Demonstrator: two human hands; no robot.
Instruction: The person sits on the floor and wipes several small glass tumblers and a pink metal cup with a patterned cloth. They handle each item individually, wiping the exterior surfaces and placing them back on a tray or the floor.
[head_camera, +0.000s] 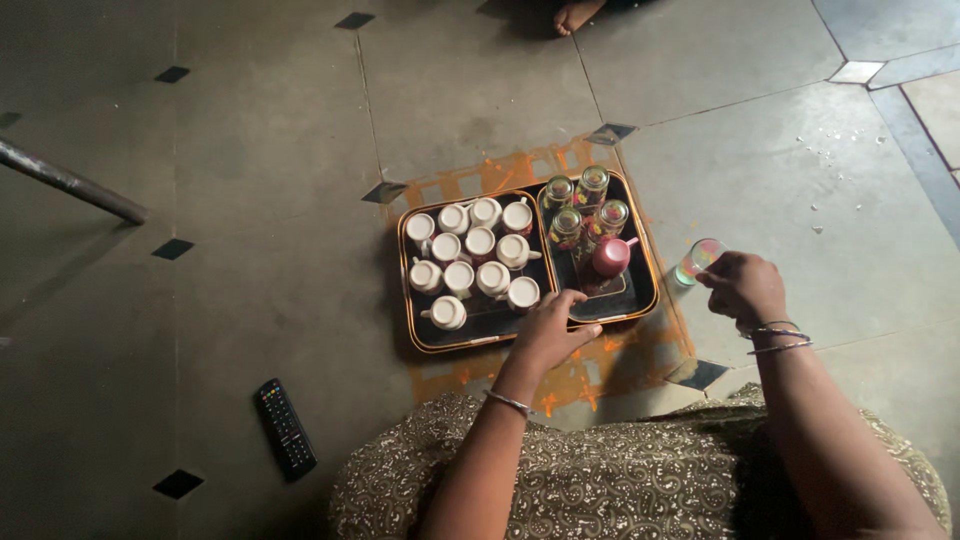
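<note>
My right hand (745, 286) grips a clear drinking glass (698, 260) with a coloured pattern, held just right of the right-hand dark tray (645, 285). That tray carries several patterned glasses (590, 185) and one pink cup (610, 257). My left hand (548, 328) rests with fingers curled on the near rim where the two trays meet. The left-hand tray (408, 300) holds several white cups (470, 250) turned upside down in rows.
Both trays sit on a grey tiled floor with orange painted marks (520, 170). A black remote control (285, 427) lies at the lower left. A metal pipe (70, 182) crosses the far left. Another person's bare foot (575, 15) shows at the top edge.
</note>
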